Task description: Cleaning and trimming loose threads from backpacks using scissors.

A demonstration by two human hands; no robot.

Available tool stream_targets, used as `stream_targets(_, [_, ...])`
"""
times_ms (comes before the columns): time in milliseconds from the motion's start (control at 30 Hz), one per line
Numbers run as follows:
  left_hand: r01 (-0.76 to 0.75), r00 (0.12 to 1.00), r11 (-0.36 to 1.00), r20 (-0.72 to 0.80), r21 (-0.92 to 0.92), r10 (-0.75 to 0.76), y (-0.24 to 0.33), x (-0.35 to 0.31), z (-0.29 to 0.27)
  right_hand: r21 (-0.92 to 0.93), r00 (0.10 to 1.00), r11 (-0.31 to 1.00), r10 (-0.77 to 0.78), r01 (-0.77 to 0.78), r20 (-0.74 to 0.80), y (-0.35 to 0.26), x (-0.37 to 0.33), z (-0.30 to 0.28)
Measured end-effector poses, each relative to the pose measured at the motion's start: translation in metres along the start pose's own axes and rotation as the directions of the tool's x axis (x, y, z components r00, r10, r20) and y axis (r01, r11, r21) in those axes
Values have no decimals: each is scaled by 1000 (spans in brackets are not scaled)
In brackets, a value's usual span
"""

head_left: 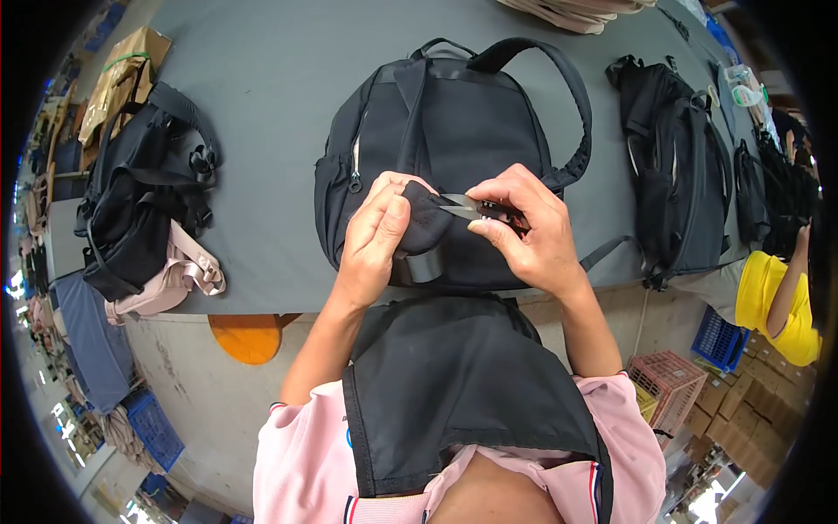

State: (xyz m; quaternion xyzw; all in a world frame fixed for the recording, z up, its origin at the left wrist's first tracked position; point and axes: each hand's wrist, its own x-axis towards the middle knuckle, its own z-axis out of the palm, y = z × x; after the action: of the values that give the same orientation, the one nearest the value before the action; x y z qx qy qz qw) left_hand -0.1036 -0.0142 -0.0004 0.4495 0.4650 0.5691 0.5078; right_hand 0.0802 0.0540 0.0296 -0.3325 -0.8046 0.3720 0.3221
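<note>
A black backpack (478, 109) lies on the grey table in front of me, its straps facing up. My left hand (377, 231) grips the padded end of one shoulder strap (422, 220), raised a little over the pack. In my right hand (532, 229) are small thread snips (463, 208) with metal blades and a dark handle. The blade tips meet the edge of the strap end; whether a thread lies between them is too small to tell. The other shoulder strap (572, 96) loops out to the right.
Another black backpack (676, 166) lies on the right of the table (262, 113). Black and pink bags (148, 201) are piled at the left. An orange round stool (246, 339) is under the edge. Crates (668, 380) and a person in yellow (768, 306) are at the right.
</note>
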Motion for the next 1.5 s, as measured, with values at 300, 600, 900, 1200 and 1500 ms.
stream_targets(300, [-51,999,977,17,206,49,1,-2,2,-131,996,987,-90,87,-18,4,-2,2])
stream_targets(600, [-40,999,974,32,224,34,1,-3,4,86,997,996,25,-19,-66,0,-7,8])
stream_targets(900, [-554,829,640,278,533,486,44,53,-5,191,851,976,8,109,-524,-13,-15,4])
stream_targets(1200, [-360,927,734,135,576,349,-25,108,-18,26,939,987,160,-160,-303,35,-22,24])
stream_targets(1500, [-196,981,418,183,887,70,-65,76,-60,187,940,931,332,-315,-71,24,8,40])
